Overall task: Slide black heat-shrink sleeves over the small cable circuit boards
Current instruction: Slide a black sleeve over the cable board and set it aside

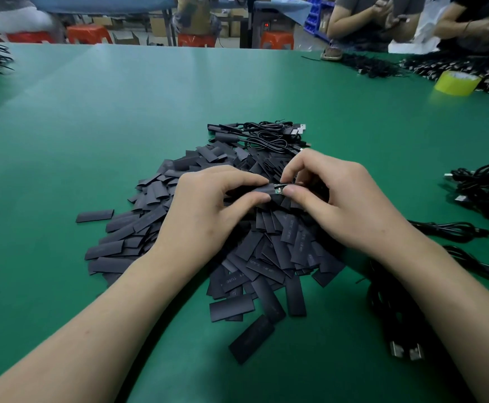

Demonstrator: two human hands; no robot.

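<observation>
A big heap of flat black heat-shrink sleeves [254, 251] lies on the green table [121, 117] in front of me. Above the heap, my left hand [208, 205] pinches one black sleeve [262, 189] between thumb and forefinger. My right hand [333, 196] pinches a small circuit board [278, 188] on a cable; the board's green end shows right at the sleeve's mouth. Both hands touch at the fingertips. The cable itself is mostly hidden behind my right hand.
A bundle of sleeved black USB cables [266, 135] lies behind the heap. More black cables [481, 193] lie at the right, with USB plugs [406, 349] near my right forearm. A yellow tape roll [457, 82] stands far right. Other people work across the table.
</observation>
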